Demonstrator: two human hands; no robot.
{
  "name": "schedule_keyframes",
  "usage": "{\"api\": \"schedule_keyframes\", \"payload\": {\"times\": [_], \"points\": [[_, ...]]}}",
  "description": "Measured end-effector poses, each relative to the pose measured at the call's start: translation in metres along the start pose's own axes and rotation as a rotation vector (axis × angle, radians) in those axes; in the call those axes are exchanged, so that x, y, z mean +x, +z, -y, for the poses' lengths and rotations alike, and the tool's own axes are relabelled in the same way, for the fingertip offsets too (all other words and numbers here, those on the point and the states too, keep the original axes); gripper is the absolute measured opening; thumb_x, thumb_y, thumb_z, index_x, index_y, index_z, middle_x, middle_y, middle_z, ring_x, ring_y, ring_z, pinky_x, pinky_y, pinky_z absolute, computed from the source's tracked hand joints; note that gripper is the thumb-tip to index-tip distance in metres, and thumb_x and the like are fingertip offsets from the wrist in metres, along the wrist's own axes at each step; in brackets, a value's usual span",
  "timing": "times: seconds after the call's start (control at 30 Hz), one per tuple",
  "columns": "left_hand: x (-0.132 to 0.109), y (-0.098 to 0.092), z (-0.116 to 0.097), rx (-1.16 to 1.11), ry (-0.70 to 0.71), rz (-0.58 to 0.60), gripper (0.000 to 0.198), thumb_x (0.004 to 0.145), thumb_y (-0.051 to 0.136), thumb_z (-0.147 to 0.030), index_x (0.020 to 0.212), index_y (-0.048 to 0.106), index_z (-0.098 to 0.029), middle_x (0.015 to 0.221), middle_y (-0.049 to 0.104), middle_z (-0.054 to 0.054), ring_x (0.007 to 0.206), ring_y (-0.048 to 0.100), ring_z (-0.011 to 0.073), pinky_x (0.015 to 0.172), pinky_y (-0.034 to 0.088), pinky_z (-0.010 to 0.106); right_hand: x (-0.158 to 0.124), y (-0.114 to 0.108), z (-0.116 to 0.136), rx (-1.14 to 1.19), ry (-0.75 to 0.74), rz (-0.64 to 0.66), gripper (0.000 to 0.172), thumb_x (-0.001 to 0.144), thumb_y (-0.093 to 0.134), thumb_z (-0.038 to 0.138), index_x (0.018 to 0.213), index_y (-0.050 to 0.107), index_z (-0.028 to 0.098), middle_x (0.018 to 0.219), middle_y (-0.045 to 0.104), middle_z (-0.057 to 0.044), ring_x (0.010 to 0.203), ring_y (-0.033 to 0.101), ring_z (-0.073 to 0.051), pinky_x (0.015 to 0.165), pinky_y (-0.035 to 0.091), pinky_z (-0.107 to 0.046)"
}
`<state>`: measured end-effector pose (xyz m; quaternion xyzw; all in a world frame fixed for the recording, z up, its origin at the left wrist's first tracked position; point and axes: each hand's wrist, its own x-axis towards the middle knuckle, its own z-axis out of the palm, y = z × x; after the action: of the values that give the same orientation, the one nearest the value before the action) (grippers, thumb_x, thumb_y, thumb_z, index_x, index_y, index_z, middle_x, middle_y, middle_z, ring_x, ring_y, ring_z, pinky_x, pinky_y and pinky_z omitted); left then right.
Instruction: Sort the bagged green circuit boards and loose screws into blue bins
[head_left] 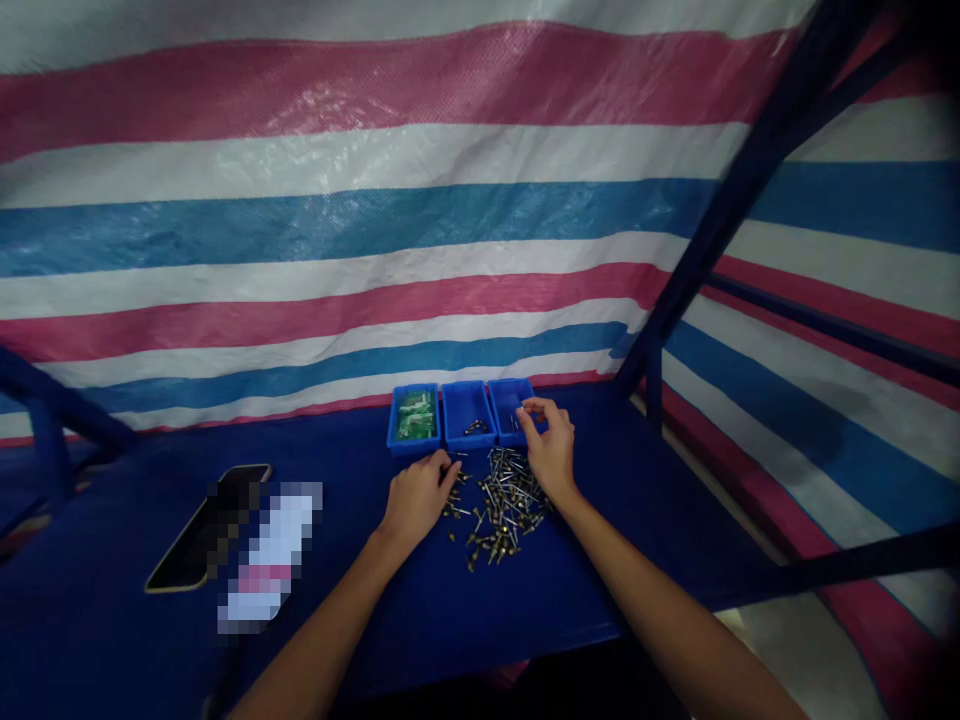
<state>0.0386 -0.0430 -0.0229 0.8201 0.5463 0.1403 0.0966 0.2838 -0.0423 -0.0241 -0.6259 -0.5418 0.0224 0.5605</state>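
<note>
A loose pile of small metal pieces with thin shanks and brassy heads lies on the dark blue table. At its left edge is my left hand, fingers curled down by a few strays; whatever they grip is hidden. My right hand is raised over the near right part of the right blue bin, thumb and forefinger closed together. What sits in that pinch is too small to make out. A few thin shanks show inside this bin. The middle blue bin holds several of the brassy-headed pieces.
The left blue bin contains green-and-clear small packets. A phone and a blurred white-and-pink item lie on the table at left. Dark metal frame bars stand right; striped sheeting hangs behind.
</note>
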Motion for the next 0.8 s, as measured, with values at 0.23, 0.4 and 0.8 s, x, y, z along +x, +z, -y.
{"api": "schedule_keyframes", "payload": {"times": [0.23, 0.4, 0.8], "points": [[-0.0006, 0.0020, -0.0007, -0.005, 0.012, -0.010, 0.028, 0.109, 0.048, -0.044, 0.094, 0.060, -0.024, 0.090, 0.075, 0.000, 0.076, 0.070, 0.0190, 0.059, 0.028, 0.026, -0.0007, 0.0020, -0.0006, 0.004, 0.019, 0.062, 0.027, 0.101, 0.059, 0.041, 0.122, 0.067, 0.025, 0.103, 0.077, -0.004, 0.094, 0.063, -0.027, 0.093, 0.039, -0.041], [-0.0009, -0.0005, -0.0018, -0.001, -0.004, 0.002, 0.027, 0.109, 0.048, -0.044, 0.097, 0.062, -0.024, 0.090, 0.075, 0.000, 0.075, 0.070, 0.0189, 0.059, 0.027, 0.027, -0.0011, 0.0023, 0.0007, -0.010, 0.028, 0.069, 0.030, 0.100, 0.060, 0.038, 0.126, 0.064, 0.025, 0.103, 0.077, -0.004, 0.093, 0.062, -0.026, 0.093, 0.037, -0.041], [-0.0005, -0.0017, -0.0016, 0.003, 0.003, -0.004, 0.028, 0.109, 0.048, -0.044, 0.096, 0.062, -0.024, 0.089, 0.075, 0.000, 0.075, 0.072, 0.0198, 0.058, 0.029, 0.026, -0.0024, 0.0053, -0.0047, -0.045, 0.035, 0.075, 0.029, 0.099, 0.062, 0.044, 0.121, 0.065, 0.025, 0.094, 0.076, -0.003, 0.091, 0.061, -0.027, 0.096, 0.033, -0.043]]}}
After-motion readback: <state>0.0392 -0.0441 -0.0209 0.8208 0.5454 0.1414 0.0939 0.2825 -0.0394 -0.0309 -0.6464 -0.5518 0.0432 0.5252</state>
